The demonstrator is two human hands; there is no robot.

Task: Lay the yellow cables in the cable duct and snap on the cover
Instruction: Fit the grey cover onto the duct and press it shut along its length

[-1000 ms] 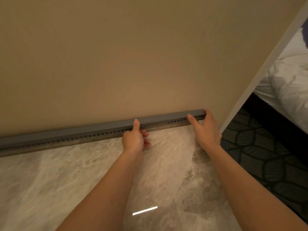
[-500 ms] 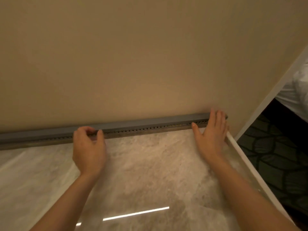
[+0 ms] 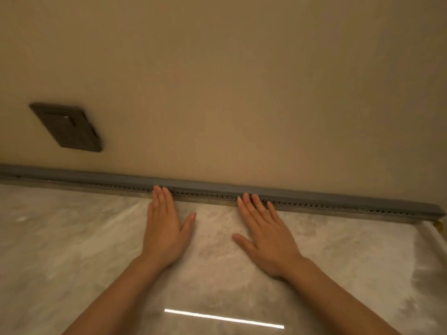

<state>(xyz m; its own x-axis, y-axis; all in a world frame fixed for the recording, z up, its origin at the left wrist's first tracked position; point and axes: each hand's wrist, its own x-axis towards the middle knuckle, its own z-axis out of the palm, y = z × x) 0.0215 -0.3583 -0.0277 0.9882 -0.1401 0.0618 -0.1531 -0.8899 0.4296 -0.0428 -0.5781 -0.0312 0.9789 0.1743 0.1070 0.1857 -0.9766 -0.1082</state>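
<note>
A long grey cable duct (image 3: 217,189) runs along the foot of the beige wall, its cover (image 3: 314,195) sitting on top and a row of small slots showing along its front. My left hand (image 3: 165,228) lies flat with straight fingers, fingertips touching the duct's front. My right hand (image 3: 266,235) is also flat, fingers spread, fingertips against the duct about a hand's width to the right. A small yellow bit, a cable end (image 3: 438,224), pokes out at the duct's right end. The cables inside the duct are hidden.
A dark wall socket plate (image 3: 69,126) sits on the wall above the duct's left part. The glossy marble floor (image 3: 217,274) reflects a strip of light near the bottom.
The view has swung left, bringing the socket plate into sight. Both hands have moved left along the duct and now lie flat; the left hand's curled fingers have straightened.
</note>
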